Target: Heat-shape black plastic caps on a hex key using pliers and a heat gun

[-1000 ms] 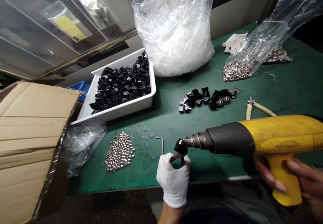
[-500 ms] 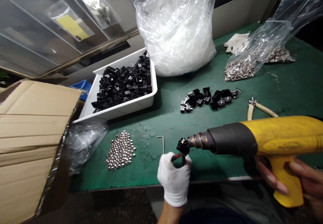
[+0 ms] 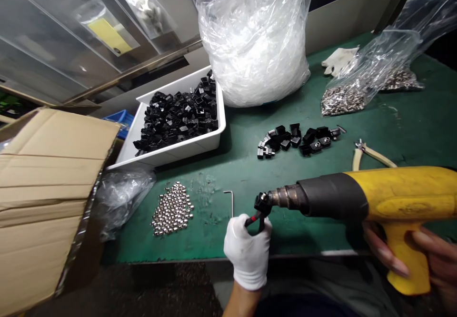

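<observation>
Hands: the gloved left hand (image 3: 247,251) closes around black-and-red pliers (image 3: 254,219) gripping a black part (image 3: 263,202) at the nozzle of the yellow heat gun (image 3: 400,203), its handle wrapped by the bare right hand (image 3: 407,255), above the green surface (image 3: 228,169), with a hex key (image 3: 232,203) just beside the glove.
</observation>
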Action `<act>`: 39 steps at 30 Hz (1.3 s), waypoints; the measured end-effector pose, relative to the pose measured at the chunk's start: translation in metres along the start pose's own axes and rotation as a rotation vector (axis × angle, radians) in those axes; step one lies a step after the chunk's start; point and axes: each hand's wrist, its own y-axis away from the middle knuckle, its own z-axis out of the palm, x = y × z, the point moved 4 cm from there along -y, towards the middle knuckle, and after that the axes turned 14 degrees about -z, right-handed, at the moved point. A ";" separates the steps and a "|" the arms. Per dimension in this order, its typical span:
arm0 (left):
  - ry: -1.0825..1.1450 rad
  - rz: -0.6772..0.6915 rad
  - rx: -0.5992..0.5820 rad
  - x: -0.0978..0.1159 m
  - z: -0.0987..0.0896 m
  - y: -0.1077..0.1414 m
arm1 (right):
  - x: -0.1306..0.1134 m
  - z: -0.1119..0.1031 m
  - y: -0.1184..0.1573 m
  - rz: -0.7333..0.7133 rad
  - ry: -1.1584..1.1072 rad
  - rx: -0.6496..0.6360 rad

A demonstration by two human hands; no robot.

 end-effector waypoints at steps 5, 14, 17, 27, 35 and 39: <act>-0.023 0.007 0.022 0.000 -0.001 0.002 | -0.003 0.009 0.001 -0.025 -0.156 0.014; -0.127 -0.001 0.061 0.002 -0.002 0.002 | -0.003 0.006 0.001 -0.043 -0.143 -0.006; -0.112 -0.002 0.057 0.002 -0.002 0.002 | -0.005 0.007 -0.001 -0.040 -0.137 0.003; -0.137 -0.022 0.045 0.003 -0.003 -0.001 | -0.011 0.012 -0.006 -0.039 -0.109 -0.133; -0.146 -0.015 0.049 0.002 -0.002 -0.002 | -0.009 0.020 -0.012 -0.096 -0.100 -0.156; -0.204 -0.195 -0.103 -0.002 -0.003 -0.012 | -0.009 0.029 -0.015 -0.176 -0.025 -0.134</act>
